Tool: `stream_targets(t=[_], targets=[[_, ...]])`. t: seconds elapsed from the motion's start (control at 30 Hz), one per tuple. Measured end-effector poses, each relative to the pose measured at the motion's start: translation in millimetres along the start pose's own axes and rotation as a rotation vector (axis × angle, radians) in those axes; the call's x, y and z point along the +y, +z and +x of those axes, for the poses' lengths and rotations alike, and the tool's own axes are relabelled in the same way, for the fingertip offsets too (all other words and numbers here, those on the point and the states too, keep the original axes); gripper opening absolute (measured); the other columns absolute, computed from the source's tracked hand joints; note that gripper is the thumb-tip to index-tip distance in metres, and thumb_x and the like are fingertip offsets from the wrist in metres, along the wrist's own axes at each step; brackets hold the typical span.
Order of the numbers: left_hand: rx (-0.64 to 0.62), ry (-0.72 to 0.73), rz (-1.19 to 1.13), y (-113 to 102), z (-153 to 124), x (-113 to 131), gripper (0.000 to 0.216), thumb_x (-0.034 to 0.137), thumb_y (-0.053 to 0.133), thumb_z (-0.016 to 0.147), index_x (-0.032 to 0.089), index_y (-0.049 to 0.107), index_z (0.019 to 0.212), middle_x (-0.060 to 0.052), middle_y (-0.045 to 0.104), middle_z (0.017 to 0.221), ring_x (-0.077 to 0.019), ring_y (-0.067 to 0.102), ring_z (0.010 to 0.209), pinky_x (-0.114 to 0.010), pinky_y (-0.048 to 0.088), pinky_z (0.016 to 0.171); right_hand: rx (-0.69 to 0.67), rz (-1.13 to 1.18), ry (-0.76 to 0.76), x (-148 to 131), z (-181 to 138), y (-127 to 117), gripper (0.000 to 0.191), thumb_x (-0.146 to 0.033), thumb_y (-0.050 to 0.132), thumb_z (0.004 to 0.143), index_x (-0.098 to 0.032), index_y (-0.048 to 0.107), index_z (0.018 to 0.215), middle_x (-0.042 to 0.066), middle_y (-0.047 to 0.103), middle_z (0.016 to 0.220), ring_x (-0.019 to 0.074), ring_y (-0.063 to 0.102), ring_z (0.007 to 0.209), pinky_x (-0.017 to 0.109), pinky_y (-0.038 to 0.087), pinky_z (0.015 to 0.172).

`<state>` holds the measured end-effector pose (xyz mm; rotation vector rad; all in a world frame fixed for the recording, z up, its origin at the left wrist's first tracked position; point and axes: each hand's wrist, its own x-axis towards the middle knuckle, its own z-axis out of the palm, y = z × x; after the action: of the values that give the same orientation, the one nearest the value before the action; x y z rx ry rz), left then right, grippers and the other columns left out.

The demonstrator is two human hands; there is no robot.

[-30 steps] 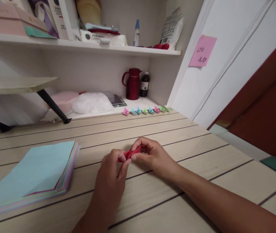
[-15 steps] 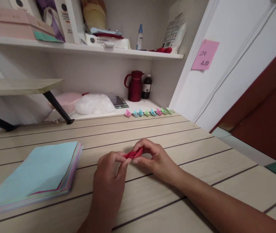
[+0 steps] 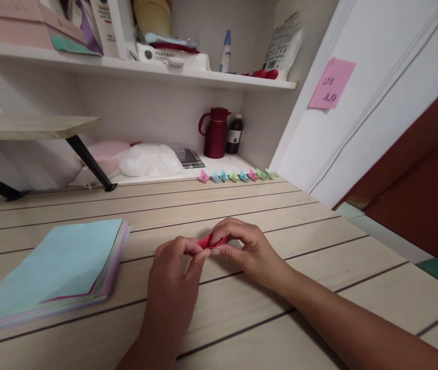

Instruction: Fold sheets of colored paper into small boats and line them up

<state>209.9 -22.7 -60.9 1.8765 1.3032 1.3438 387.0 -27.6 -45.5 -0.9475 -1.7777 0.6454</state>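
Observation:
A small piece of folded red paper (image 3: 205,241) is pinched between both hands just above the wooden tabletop (image 3: 242,318). My left hand (image 3: 176,267) grips its left end between thumb and forefinger. From the other side, my right hand (image 3: 244,246) holds it, with the fingertips over the folds and the thumb beneath. Fingers cover much of the paper, so its full shape is hidden. To the left lies a stack of coloured paper sheets (image 3: 60,262), light blue on top. Several small folded paper boats (image 3: 234,176) in pink, blue and green stand in a row at the table's back edge.
Behind the table, a dark red jug (image 3: 216,133) and a dark bottle (image 3: 235,134) stand in the white shelf unit. A white plastic bag (image 3: 151,160) and a pink container (image 3: 107,155) sit further left, near a raised wooden shelf (image 3: 30,127) on black legs.
My right fingers have shifted over the red paper, bending inward and covering more of it. My left hand keeps its pinch. The whole view has tilted slightly.

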Motion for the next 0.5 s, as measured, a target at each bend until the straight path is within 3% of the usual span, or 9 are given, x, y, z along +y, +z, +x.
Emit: stream_targets(t=[0.13,0.27,0.37,0.5], targets=[[0.004,0.034,0.013,-0.2,0.3,0.2,0.014,0.034,0.064,0.079,0.025,0.06,0.069,0.003,0.07,0.077,-0.0202,0.064,0.081,-0.036,0.045,0.078,0.0,0.05,0.084,2.5,-0.5,0.6,0.009,-0.023,0.073,0.083,-0.021,0.067,0.09,0.002,0.069,0.088,0.0163,0.062,0.08,0.03,0.05,0.073],[0.002,0.084,0.048,-0.6,1.8,0.3,0.014,0.032,0.064,0.079,0.025,0.059,0.069,0.005,0.068,0.073,-0.019,0.062,0.078,-0.035,0.044,0.078,-0.011,0.012,-0.006,3.7,-0.4,-0.3,0.031,-0.023,0.074,0.083,-0.027,0.067,0.113,0.005,0.064,0.11,0.0194,0.06,0.103,0.035,0.05,0.089],[0.003,0.121,0.072,-1.3,2.0,0.1,0.012,0.029,0.063,0.081,0.025,0.059,0.07,0.006,0.068,0.073,-0.0176,0.061,0.076,-0.035,0.044,0.078,-0.044,-0.01,-0.036,2.0,-0.7,-2.2,0.022,-0.024,0.07,0.087,-0.027,0.07,0.109,0.006,0.062,0.112,0.0224,0.052,0.121,0.039,0.045,0.1],[0.012,0.195,0.122,-1.3,1.3,0.6,0.012,0.022,0.062,0.081,0.025,0.058,0.071,0.007,0.069,0.074,-0.0164,0.062,0.076,-0.036,0.044,0.082,-0.026,0.019,0.029,-2.2,-1.7,-3.4,0.015,-0.032,0.069,0.088,-0.024,0.071,0.101,0.008,0.059,0.113,0.025,0.046,0.127,0.04,0.045,0.101]])
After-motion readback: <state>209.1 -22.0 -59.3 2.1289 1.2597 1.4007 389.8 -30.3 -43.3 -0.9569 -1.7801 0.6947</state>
